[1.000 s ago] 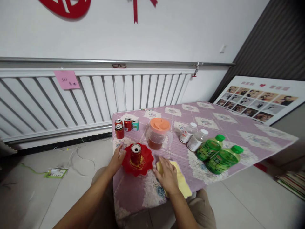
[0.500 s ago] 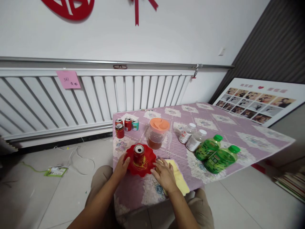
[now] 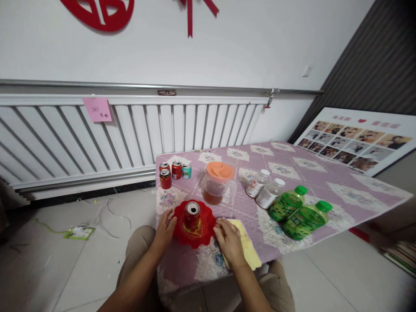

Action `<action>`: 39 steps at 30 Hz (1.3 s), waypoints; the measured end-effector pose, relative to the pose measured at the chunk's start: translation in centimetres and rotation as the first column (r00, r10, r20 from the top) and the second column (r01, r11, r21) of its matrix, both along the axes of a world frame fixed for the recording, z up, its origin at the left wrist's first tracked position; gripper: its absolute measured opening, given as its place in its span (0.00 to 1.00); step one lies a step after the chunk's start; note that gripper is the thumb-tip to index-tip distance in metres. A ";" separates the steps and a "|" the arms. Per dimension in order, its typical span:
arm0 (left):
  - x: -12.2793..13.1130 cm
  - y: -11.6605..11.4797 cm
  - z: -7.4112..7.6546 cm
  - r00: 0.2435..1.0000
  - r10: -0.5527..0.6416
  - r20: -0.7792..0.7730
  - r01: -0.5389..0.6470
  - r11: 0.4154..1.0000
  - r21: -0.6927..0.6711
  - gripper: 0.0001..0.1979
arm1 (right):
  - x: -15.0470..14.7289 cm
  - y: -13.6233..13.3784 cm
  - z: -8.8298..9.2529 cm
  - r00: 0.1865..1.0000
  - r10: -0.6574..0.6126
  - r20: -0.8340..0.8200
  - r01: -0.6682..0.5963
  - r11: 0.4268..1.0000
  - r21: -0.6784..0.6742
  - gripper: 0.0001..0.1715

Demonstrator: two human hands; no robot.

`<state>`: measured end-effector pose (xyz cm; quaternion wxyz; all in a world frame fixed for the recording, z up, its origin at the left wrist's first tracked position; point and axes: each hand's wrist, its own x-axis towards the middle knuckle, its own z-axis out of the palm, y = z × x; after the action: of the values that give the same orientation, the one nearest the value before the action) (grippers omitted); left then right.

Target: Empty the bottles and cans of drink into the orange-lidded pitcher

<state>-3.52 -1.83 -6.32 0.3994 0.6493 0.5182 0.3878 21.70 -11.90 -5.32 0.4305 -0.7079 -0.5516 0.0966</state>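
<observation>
A red scalloped tray (image 3: 195,240) with a gold print lies near the front left of the table. On it an opened red drink can (image 3: 192,215) stands upright. My left hand (image 3: 165,229) is at the tray's left rim, thumb and fingers closed on the edge. At the opposite rim my right hand (image 3: 230,242) has its bent fingertips on the edge; their undersides are hidden. Beneath and beside the right hand lies a folded yellow cloth (image 3: 249,249). Behind the tray stands a clear pitcher (image 3: 212,197) with an orange lid and some brown liquid inside.
Several small cans (image 3: 165,180) stand at the back left of the table (image 3: 247,164). To the right, two white-capped bottles (image 3: 268,193) and two green bottles (image 3: 305,220) lie tilted or on their sides. A white radiator (image 3: 139,134) runs behind; a power strip (image 3: 79,233) lies on the floor.
The tray, with the can on it, has shifted slightly toward me. My right hand's fingers are more drawn together at the rim. The view has turned slightly left.
</observation>
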 end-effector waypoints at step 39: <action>5.8 -1.4 11.3 0.948 0.011 0.317 -0.002 1.000 -0.030 0.33 | -6.0 4.3 10.1 0.844 -0.016 -0.535 0.097 0.988 0.123 0.35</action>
<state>2.28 -3.23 4.95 0.4856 0.5709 0.4550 0.4810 15.65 -7.56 4.81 0.6196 -0.6359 -0.3950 0.2361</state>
